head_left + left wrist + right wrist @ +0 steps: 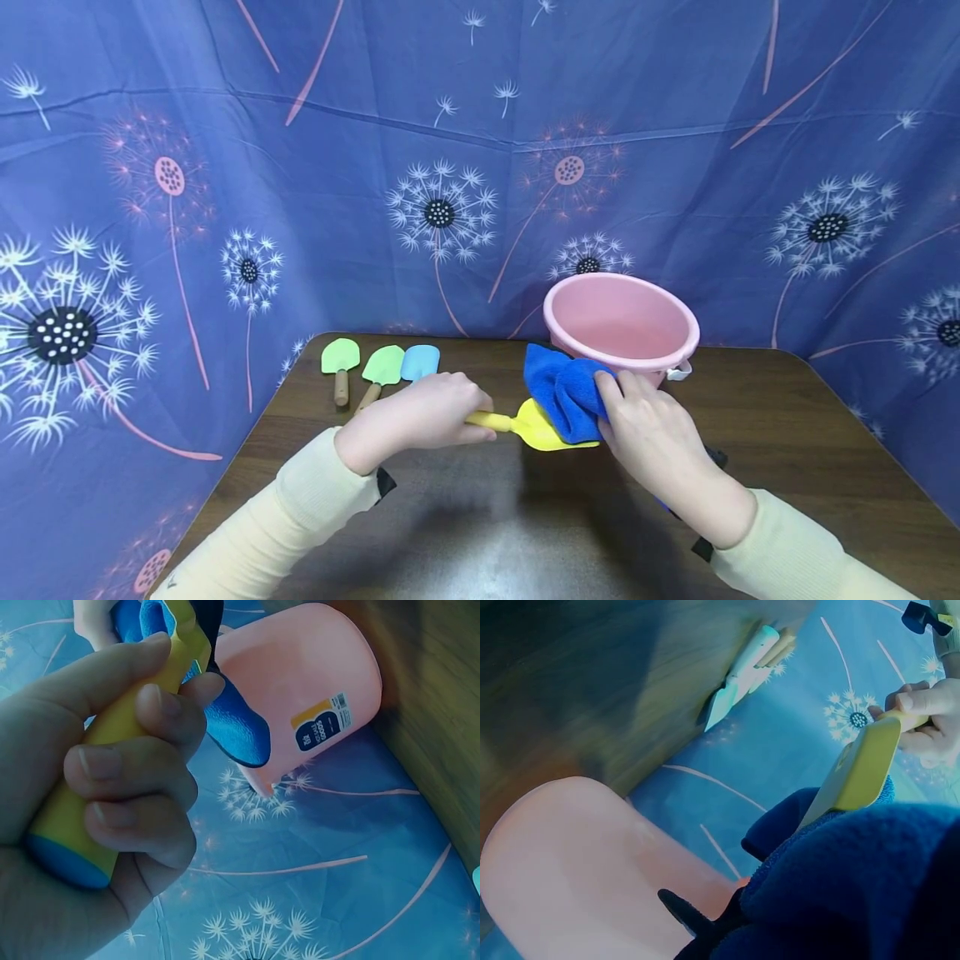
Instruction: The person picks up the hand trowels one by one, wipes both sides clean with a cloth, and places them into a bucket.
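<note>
Your left hand (441, 414): curled round yellow shovel (534, 429) at handle | your right hand (651, 427): grips blue cloth (566, 392) against blade | shovel: crosswise between your 2 hands, blade rightward, before pink bucket (622, 321)

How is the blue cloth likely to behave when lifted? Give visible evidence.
The cloth would probably hang limp, since it bunches into soft folds by the right hand. It seems unlikely to slip easily, as its surface looks fuzzy, not glossy.

Fuzzy cloth (566, 396), plastic shovel (538, 428), smooth plastic bucket (622, 312), glossy wood-grained table (450, 508)
</note>
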A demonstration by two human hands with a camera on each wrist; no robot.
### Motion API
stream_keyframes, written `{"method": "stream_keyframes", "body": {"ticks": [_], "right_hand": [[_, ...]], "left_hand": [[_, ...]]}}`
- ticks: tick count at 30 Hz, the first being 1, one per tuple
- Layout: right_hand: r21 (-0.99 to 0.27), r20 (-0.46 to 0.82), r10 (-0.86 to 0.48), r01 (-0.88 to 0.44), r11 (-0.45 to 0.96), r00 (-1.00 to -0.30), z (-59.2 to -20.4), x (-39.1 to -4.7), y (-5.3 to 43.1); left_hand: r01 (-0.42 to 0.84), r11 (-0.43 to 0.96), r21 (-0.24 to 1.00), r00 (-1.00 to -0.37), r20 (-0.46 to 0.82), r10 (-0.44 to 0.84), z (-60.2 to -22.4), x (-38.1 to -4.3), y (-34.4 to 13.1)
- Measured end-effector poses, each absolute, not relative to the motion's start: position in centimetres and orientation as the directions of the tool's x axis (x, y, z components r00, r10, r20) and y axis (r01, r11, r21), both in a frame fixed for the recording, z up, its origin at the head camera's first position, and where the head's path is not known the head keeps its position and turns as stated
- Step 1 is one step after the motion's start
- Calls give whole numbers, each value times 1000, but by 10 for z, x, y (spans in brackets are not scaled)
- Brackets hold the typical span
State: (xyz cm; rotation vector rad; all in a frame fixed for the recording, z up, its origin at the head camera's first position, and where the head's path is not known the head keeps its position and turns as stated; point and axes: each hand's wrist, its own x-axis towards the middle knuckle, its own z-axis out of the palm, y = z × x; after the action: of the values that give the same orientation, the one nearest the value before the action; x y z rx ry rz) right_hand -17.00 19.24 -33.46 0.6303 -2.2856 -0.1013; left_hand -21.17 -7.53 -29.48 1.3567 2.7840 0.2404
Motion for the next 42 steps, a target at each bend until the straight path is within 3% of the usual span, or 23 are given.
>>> {"method": "stream_keyframes", "body": {"ticks": [15, 29, 35, 42], "right_hand": [[222, 673, -440, -405, 887, -594, -337, -169, 204], [175, 649, -413, -403, 898, -639, -339, -168, 217], [92, 611, -382, -417, 904, -693, -341, -167, 221], [-92, 537, -301, -409, 908, -788, -341, -167, 223]], "left_hand": [[764, 623, 171, -637, 45, 769, -295, -207, -100], [745, 649, 154, -664, 68, 745, -284, -196, -117], [749, 645, 148, -662, 126, 739, -273, -192, -123], [732, 668, 133, -680, 187, 709, -262, -194, -130]]}}
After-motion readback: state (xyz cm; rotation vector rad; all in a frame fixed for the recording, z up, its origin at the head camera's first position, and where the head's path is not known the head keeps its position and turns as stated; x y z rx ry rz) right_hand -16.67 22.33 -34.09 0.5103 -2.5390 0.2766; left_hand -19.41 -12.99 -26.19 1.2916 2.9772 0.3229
